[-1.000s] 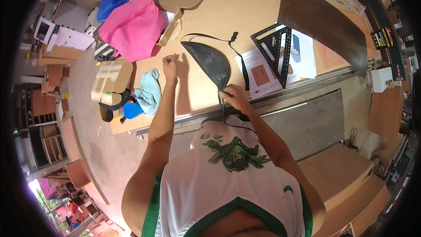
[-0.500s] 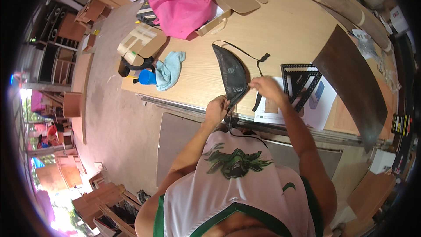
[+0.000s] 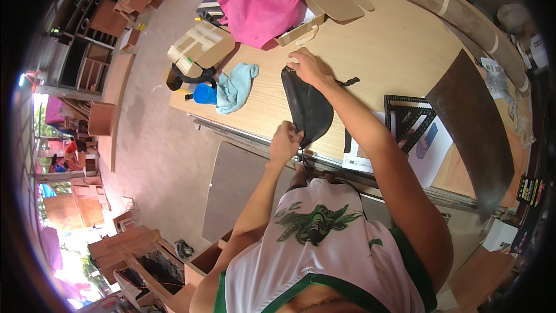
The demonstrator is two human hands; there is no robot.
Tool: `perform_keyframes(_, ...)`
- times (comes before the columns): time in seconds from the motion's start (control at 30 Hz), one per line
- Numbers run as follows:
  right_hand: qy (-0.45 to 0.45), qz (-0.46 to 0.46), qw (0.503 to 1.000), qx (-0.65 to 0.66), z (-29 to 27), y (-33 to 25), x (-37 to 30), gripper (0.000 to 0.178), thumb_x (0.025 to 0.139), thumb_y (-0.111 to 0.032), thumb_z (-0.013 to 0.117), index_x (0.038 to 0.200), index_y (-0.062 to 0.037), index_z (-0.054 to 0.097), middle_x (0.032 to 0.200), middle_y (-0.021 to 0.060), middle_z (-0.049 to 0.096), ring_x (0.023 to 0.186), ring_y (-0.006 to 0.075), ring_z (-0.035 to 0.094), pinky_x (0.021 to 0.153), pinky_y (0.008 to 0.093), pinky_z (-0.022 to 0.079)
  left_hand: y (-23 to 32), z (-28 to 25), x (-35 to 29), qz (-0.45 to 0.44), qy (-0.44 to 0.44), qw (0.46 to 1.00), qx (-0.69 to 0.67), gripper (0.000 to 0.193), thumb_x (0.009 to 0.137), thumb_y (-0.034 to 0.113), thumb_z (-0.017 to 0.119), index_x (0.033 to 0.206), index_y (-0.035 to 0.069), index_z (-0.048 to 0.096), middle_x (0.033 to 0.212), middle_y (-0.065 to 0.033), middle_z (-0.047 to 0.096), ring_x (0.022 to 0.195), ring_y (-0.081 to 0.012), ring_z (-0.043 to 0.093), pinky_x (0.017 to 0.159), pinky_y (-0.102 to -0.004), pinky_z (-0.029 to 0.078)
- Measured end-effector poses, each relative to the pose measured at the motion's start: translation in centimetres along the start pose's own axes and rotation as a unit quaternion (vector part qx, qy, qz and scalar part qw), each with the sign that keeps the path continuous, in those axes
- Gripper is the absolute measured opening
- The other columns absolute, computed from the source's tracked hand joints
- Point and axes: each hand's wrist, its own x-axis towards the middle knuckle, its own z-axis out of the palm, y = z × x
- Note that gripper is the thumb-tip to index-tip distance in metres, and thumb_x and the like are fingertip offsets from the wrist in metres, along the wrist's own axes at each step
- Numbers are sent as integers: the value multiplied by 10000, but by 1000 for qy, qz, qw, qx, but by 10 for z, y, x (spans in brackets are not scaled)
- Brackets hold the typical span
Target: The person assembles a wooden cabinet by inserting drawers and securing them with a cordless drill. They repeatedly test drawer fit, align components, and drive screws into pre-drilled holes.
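Observation:
A black waist bag (image 3: 310, 107) lies on the wooden table near its front edge, its long straight side running away from me. My left hand (image 3: 286, 141) pinches the bag's near corner, where a strap hangs down over the table edge. At the far corner my right hand (image 3: 308, 67) has its fingers closed on the bag's tip. A black strap buckle (image 3: 350, 82) lies on the table beyond my right forearm, which hides part of the strap.
Right of the bag lie a black triangular square (image 3: 405, 117), printed sheets (image 3: 431, 159) and a dark curved sheet (image 3: 478, 133). To the left are a light blue cloth (image 3: 236, 88), a blue cup (image 3: 204, 94) and a cardboard box (image 3: 202, 46). A pink bag (image 3: 258, 8) sits farther back.
My right hand has moved from the bag's near right side to its far corner. The bag now lies flatter and straighter. My left hand keeps hold of the near corner.

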Motion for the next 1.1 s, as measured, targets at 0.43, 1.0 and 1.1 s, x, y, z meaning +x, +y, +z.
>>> perform_keyframes(0.43,31,-43,995,-85,28,1,-122,454,774,-186,796,1192,-120,631,1188,149,557,1106,370,533,957,466,447,-54,2,65,-45,122,974,-187,325,916,181,713,1096,23,492,792,-198,673,761,-336,694,714,-414,542)
perform_keyframes(1.0,124,20,975,-181,75,-14,-125,390,893,-338,742,1140,-41,686,1392,288,432,1265,464,459,1005,542,427,-56,-29,71,36,4,994,-104,456,855,388,782,1226,140,688,1236,-182,535,1038,-347,636,886,-415,544)
perform_keyframes(1.1,112,20,977,-179,76,-19,-127,451,869,-382,771,1110,-12,679,1377,313,428,1260,476,455,1002,556,418,-60,-28,72,82,-13,989,-126,464,857,329,795,1271,156,678,1219,-197,531,1069,-344,612,912,-415,530)
